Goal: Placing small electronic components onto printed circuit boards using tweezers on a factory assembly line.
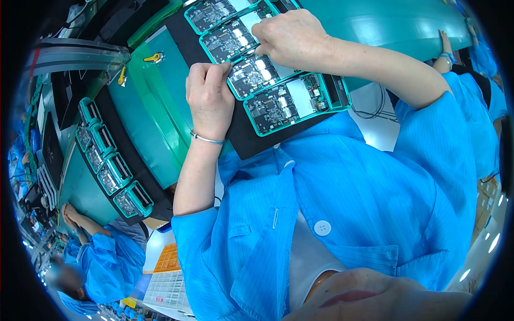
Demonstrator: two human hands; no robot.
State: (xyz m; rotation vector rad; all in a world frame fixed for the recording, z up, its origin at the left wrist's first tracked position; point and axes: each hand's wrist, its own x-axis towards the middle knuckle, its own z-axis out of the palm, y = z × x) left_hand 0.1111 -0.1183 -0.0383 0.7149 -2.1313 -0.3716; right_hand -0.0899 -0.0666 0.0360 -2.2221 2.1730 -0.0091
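On the black mat (243,143), laid over the green table (369,29), I have a row of teal-framed circuit-board units (273,112), boards face up, at least four in view. Both hands are at the middle of that row. Left hand (210,99): thumb and forefinger bent together at the left end of the edge where two neighbouring frames meet. Right hand (297,43): reaches over from the right, fingers curled down near the same edge, farther along it. Can't tell if either set of fingers grips a frame, a small part or nothing; the tips are partly hidden. Looks to me like close two-handed work on a middle unit; exact operation unreadable. Next move, my call: left steadies the frame, right works in small fingertip motions, light pressure, no dragging across exposed components. Nearest unit is clear of both hands. Second mat (140,163) off left carries another row of similar units (110,182), well apart from my hands.
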